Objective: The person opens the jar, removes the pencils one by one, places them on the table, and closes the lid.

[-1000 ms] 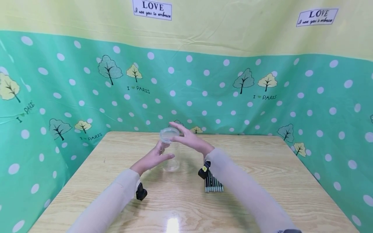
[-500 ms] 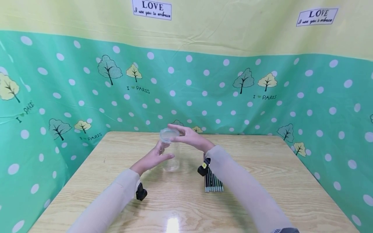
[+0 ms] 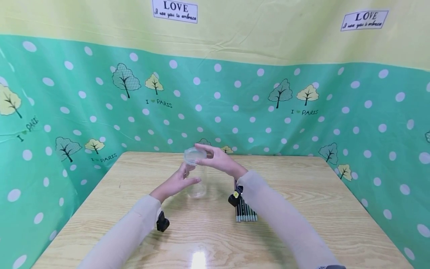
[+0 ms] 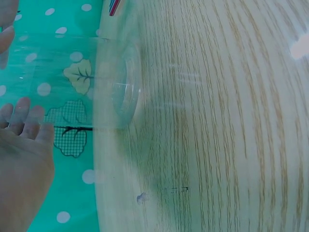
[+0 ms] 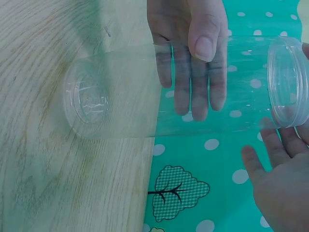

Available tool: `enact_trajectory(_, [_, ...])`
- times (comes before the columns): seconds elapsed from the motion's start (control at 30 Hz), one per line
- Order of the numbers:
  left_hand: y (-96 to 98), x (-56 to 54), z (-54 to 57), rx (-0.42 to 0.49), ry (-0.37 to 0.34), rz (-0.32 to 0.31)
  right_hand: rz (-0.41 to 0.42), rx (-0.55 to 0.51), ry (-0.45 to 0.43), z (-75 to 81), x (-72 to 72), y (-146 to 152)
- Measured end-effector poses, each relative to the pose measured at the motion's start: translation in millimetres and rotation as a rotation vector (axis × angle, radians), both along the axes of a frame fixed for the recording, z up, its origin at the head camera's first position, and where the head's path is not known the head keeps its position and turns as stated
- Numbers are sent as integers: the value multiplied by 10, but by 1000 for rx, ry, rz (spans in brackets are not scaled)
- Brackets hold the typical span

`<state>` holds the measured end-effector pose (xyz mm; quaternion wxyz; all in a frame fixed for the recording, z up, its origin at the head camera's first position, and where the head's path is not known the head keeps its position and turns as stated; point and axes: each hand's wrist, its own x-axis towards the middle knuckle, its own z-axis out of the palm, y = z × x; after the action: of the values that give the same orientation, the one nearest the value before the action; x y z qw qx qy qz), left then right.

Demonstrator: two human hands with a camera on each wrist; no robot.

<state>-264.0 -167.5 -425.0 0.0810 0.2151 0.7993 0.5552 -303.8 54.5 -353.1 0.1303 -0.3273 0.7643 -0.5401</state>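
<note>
A tall clear plastic jar stands upright on the table, with a clear round lid on its top. My left hand holds the jar's side; its fingers show through the clear wall in the right wrist view, with the thumb on the near side. At the top, my right hand grips the lid's rim, thumb in front and fingers reaching over the far side. In the left wrist view the jar shows nothing inside it. Part of the right hand's grip is cut off in its own wrist view.
Several dark striped pencils lie side by side under my right forearm. A wooden table carries everything. Behind and beside it hangs a green, dotted cloth with printed trees.
My right hand's fingers have come down slightly around the lid's rim, and its wrist has shifted a little. The jar and my left hand stay in place.
</note>
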Motion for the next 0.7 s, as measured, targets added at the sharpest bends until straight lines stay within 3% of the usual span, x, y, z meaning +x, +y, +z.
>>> enact_trajectory(0.4, [-4, 12, 9, -17, -5, 20, -18, 16, 17, -19, 80, 66])
enact_trajectory(0.7, [12, 4, -16, -23, 4, 53, -62, 38, 37, -122, 117, 282])
